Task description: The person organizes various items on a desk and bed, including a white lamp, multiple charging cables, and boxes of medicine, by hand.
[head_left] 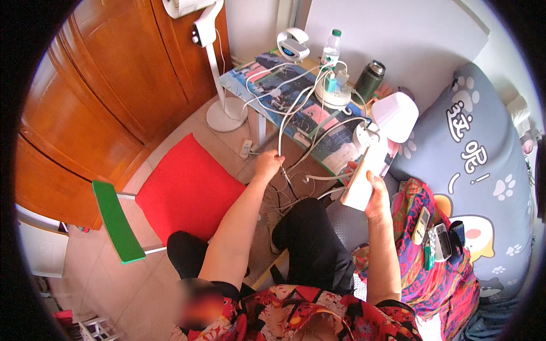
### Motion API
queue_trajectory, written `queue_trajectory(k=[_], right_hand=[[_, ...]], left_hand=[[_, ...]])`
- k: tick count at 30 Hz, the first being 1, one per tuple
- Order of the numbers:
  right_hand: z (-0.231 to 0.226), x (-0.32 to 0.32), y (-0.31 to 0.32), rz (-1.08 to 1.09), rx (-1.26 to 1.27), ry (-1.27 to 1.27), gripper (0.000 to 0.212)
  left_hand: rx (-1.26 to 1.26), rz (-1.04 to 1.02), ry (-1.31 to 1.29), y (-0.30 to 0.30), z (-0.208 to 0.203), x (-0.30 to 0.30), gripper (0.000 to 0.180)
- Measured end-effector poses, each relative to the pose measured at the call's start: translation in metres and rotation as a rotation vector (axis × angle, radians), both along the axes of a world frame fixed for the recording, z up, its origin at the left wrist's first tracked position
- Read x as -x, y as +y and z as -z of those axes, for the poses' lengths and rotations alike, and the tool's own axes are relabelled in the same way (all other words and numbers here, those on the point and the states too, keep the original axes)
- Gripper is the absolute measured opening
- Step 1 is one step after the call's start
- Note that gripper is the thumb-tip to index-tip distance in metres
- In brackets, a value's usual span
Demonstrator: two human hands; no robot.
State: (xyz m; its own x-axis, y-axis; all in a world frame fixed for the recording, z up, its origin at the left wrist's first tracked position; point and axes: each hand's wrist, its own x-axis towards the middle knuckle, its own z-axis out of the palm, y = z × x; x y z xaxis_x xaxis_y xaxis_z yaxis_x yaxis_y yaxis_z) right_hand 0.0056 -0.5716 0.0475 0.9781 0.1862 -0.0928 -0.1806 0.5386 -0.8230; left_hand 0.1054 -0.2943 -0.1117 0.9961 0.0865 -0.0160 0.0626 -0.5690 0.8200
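My left hand [268,165] is closed around a white cable [280,136], which runs up over the desk edge; below the fist, thinner cords hang toward the floor. My right hand [377,195] grips a long white block that looks like a power strip [360,183], tilted with its far end toward the desk. Beyond that end are white plug-like pieces [365,136], and I cannot tell how they join it. Close behind stands a lamp with a white shade [395,116]. Several cables tangle between my two hands.
The desk [273,85] carries a bottle [331,50], a dark green flask [371,79], a round white socket unit [334,96] and a white clock [292,48]. A red-cushioned chair [187,187] and fan stand [226,113] are left; remotes [421,225] lie on patterned cloth at right.
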Motion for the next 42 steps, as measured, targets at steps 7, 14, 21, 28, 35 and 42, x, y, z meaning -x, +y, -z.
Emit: queue_trajectory(k=[7,14,21,28,35,42], right_hand=[[0.003,0.002,-0.012,-0.047,0.029,0.012,0.059],[0.019,0.000,-0.039,0.087,0.189,0.084,0.047],[0.017,0.008,-0.027,0.181,0.353,0.090,0.030],[-0.006,0.027,-0.037,0.122,0.850,0.080,0.026],[-0.039,0.030,0.035,-0.161,1.159,-0.410,0.025],[0.043,-0.036,0.086,-0.265,1.245,-0.434,0.038]], left_hand=[[0.365,-0.102,0.001,0.057,0.037,-0.006,0.023],[-0.222,-0.171,-0.570,0.087,-0.114,-0.021,0.018],[-0.818,-0.102,-1.151,0.093,-0.240,-0.034,0.015],[-0.746,0.076,-1.020,0.060,-0.275,-0.007,0.005],[-0.467,0.138,-0.877,0.062,-0.269,-0.006,0.009],[-0.244,0.197,-0.749,0.058,-0.283,0.006,0.009]])
